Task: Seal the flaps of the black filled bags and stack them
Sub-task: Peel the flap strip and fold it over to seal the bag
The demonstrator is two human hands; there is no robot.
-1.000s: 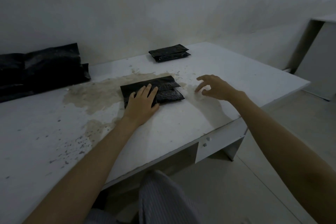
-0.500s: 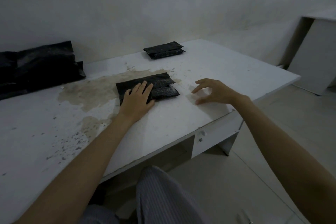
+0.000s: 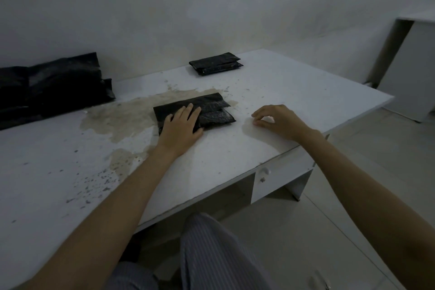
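Left hand (image 3: 181,125), fingers flat and together, presses the bag (image 3: 211,110) mid-frame; right hand (image 3: 280,121), loosely curled, empty. Best press evenly along the flap.

On the table (image 3: 270,167), a bag (image 3: 213,110) lies centre — stack (image 3: 216,63) behind it, pile (image 3: 51,87) far left.

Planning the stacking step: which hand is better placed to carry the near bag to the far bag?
Probably the right hand: it holds nothing, rests beside the near bag and lies on the same side as the far bag. The left hand presses flat on the near bag.
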